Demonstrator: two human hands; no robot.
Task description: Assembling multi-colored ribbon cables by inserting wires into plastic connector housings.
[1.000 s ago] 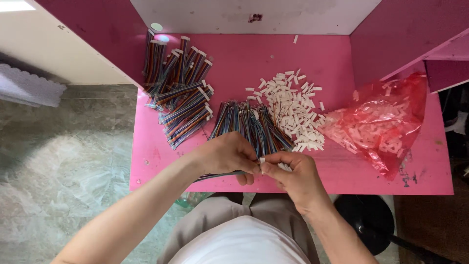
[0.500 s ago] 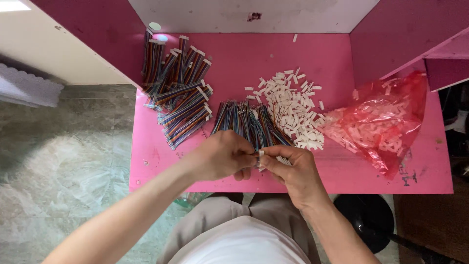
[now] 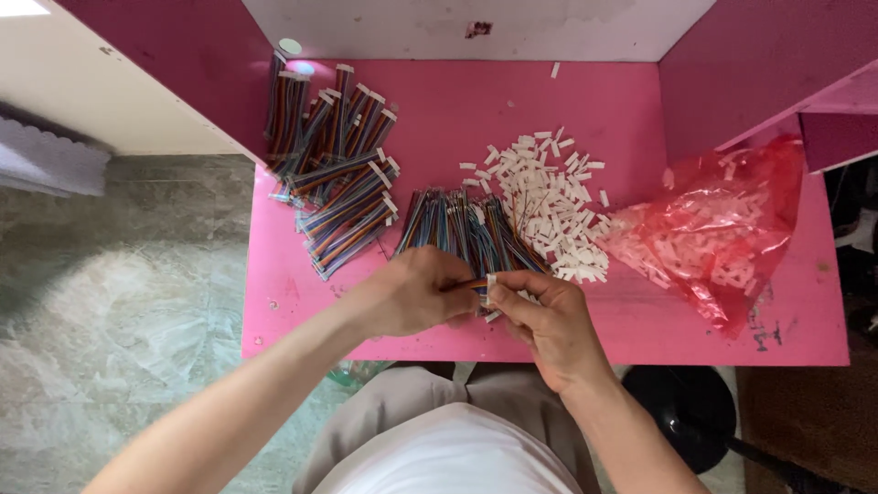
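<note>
Pinching a small white connector (image 3: pixel 491 291) between both hands at 6 o'clock, left hand (image 3: pixel 416 293) and right hand (image 3: pixel 549 320) closed tight on it, ribbon cable fan (image 3: pixel 462 224) just behind, loose connector pile (image 3: pixel 549 197) at 1, red bag (image 3: pixel 722 229) at 3, finished cables (image 3: pixel 338 174) at 10 on pink surface (image 3: pixel 640 329)

our left hand (image 3: pixel 416 293) covers the near ends of the bundle of coloured ribbon cables (image 3: pixel 462 224), so we cannot tell how many it grips. the small white connector (image 3: pixel 491 289) pinched by our right hand (image 3: pixel 549 325) is mostly hidden by the fingers and too small to make out. the pieces inside the red plastic bag (image 3: pixel 722 229) blur behind its film. both forearms are cut off by the bottom edge. the bench (image 3: pixel 640 338) hides our lap, and the dark round thing (image 3: pixel 681 416) under it is unclear.
</note>
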